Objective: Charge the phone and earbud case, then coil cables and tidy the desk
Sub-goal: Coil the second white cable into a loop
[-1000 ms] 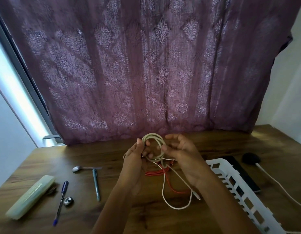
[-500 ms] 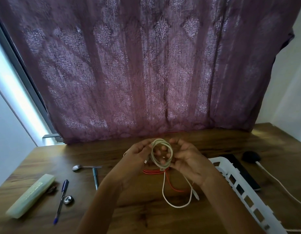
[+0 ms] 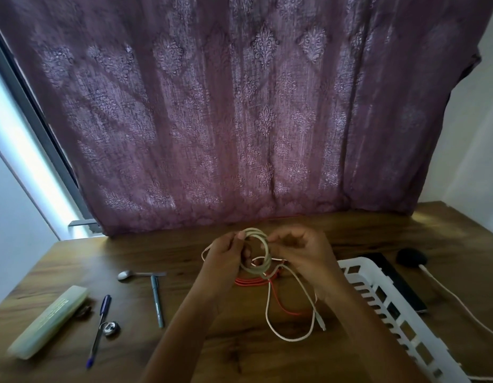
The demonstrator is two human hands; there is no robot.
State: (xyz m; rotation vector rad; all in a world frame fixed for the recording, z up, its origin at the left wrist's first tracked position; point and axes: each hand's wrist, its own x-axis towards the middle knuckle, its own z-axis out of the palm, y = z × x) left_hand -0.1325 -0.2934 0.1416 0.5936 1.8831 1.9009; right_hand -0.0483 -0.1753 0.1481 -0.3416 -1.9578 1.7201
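Above the middle of the wooden desk (image 3: 240,352) I hold a white cable (image 3: 260,251) wound into a small coil. My left hand (image 3: 226,255) grips the coil's left side. My right hand (image 3: 300,251) pinches its right side. The cable's loose tail (image 3: 291,331) hangs down in a loop onto the desk, its plug lying near my right forearm. A red cable (image 3: 251,281) lies on the desk under the coil. At the right, a dark phone (image 3: 397,283) lies flat behind the basket, and a black earbud case (image 3: 411,256) has a white lead (image 3: 461,302) running from it.
A white slotted basket (image 3: 378,297) stands at the right under my right forearm. At the left lie a pale green case (image 3: 50,320), a blue pen (image 3: 100,328), a grey pen (image 3: 157,299), a spoon (image 3: 126,275) and a small round metal item (image 3: 110,326). A purple curtain (image 3: 240,106) hangs behind.
Both hands have shifted around the white coil and turned it; the hanging tail on the desk is a little shorter. The camera tilted slightly.
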